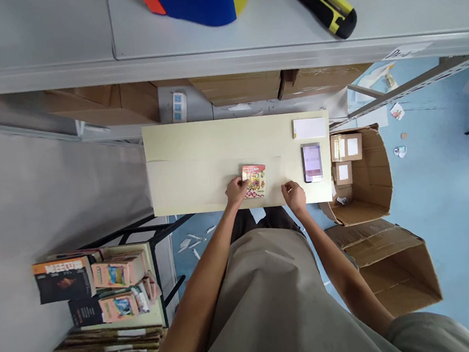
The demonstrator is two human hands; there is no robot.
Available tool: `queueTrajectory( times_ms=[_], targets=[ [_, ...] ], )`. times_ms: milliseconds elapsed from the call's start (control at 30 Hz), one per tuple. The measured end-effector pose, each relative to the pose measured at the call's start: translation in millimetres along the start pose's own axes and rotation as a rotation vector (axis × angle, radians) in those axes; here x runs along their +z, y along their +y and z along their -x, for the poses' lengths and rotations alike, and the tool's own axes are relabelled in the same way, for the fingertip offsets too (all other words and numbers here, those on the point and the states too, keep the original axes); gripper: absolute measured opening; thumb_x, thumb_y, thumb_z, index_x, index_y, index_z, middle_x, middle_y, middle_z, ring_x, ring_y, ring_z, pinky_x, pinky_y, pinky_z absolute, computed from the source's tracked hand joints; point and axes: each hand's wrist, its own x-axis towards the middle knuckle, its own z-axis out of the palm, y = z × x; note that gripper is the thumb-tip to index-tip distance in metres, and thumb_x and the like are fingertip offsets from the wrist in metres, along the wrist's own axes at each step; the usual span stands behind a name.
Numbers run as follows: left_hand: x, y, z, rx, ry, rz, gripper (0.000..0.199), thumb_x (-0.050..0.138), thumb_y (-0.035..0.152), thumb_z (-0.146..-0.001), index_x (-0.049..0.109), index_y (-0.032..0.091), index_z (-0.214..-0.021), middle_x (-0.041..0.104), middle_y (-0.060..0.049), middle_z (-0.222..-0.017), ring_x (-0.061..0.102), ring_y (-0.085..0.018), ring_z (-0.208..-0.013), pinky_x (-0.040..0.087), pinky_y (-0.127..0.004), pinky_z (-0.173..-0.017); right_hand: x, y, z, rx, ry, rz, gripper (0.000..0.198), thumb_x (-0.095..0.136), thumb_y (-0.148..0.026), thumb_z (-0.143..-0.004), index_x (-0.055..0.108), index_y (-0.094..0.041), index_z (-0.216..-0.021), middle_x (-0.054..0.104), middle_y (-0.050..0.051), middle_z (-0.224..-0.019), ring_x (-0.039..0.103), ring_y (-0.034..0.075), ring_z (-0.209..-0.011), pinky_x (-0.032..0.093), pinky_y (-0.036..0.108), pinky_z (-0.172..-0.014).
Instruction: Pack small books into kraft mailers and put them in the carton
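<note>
While the left hand [237,191] grips the left edge of the illustrated booklet [256,185], thumb on its cover, the right hand [293,194] sits apart on the booklet's other side, fingers curled narrow; whether they hold anything I cannot tell. Beyond the right hand, a phone [312,161] lies near the surface [193,181]'s right edge, with a white box [309,128] behind it. The near edge runs just below both hands; leftward, the surface stretches well past the booklet.

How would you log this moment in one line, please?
left hand: touching colourful printed item; right hand: apart from it; phone: on table
</note>
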Motion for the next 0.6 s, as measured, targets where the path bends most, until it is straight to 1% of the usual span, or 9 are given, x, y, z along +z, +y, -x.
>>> queueTrajectory(
  times_ms=[100,167,233,333,400,500,533,600],
  targets=[
    [3,1,2,-0.002,0.030,-0.009,0.018,0.071,0.040,-0.093,0.073,0.023,-0.088,0.080,-0.006,-0.096,0.072,-0.026,-0.096,0.049,-0.035,-0.088,0,-11,8,-0.095,0.022,-0.037,0.022,0.057,-0.039,-0.102,0.068,-0.023,-0.091,0.074,0.009,-0.103,0.071,0.022,-0.079,0.053,0.033,-0.077],
    [6,0,4,-0.009,0.063,0.024,0.014,0.071,0.037,-0.093,0.072,0.023,-0.093,0.080,-0.006,-0.100,0.073,-0.026,-0.098,0.051,-0.035,-0.090,2,-23,14,-0.167,0.001,-0.083,0.022,0.058,-0.039,-0.102,0.068,-0.023,-0.092,0.072,0.008,-0.106,0.071,0.020,-0.078,0.054,0.033,-0.076],
    [6,-3,5,-0.001,0.105,0.074,0.012,0.071,0.032,-0.093,0.070,0.023,-0.101,0.080,-0.007,-0.105,0.074,-0.025,-0.100,0.053,-0.035,-0.093,10,-38,17,-0.244,-0.030,-0.121,0.021,0.058,-0.038,-0.104,0.068,-0.023,-0.094,0.071,0.008,-0.110,0.072,0.019,-0.081,0.055,0.032,-0.076],
    [3,-6,9,0.025,0.163,0.140,0.015,0.070,0.026,-0.094,0.068,0.022,-0.109,0.079,-0.009,-0.109,0.074,-0.024,-0.103,0.054,-0.036,-0.097,29,-60,18,-0.325,-0.079,-0.124,0.017,0.060,-0.034,-0.105,0.069,-0.023,-0.096,0.070,0.009,-0.120,0.074,0.019,-0.085,0.058,0.032,-0.078],
    [0,-8,12,0.064,0.175,0.166,0.012,0.066,0.031,-0.099,0.069,0.021,-0.105,0.079,-0.011,-0.109,0.074,-0.025,-0.105,0.055,-0.038,-0.100,45,-72,16,-0.347,-0.114,-0.094,0.013,0.060,-0.030,-0.105,0.069,-0.022,-0.099,0.069,0.011,-0.129,0.075,0.019,-0.088,0.060,0.033,-0.080],
    [-3,-9,16,0.145,0.124,0.170,0.028,0.060,0.043,-0.105,0.072,0.022,-0.092,0.078,-0.011,-0.102,0.071,-0.028,-0.110,0.055,-0.040,-0.103,65,-86,11,-0.334,-0.166,-0.027,0.011,0.060,-0.024,-0.106,0.071,-0.021,-0.105,0.067,0.013,-0.136,0.077,0.020,-0.094,0.062,0.034,-0.084],
    [-3,-9,17,0.160,0.108,0.160,0.029,0.061,0.044,-0.104,0.074,0.022,-0.090,0.077,-0.011,-0.099,0.071,-0.028,-0.112,0.055,-0.040,-0.104,70,-88,10,-0.328,-0.182,-0.007,0.013,0.059,-0.023,-0.107,0.072,-0.021,-0.107,0.067,0.014,-0.138,0.077,0.021,-0.096,0.062,0.035,-0.087],
    [-2,-9,18,0.164,0.103,0.131,0.022,0.069,0.040,-0.099,0.077,0.021,-0.091,0.076,-0.011,-0.099,0.070,-0.028,-0.113,0.055,-0.039,-0.106,75,-91,7,-0.331,-0.219,0.014,0.015,0.058,-0.021,-0.107,0.072,-0.021,-0.110,0.066,0.015,-0.141,0.078,0.023,-0.100,0.063,0.037,-0.090]
  ],
)
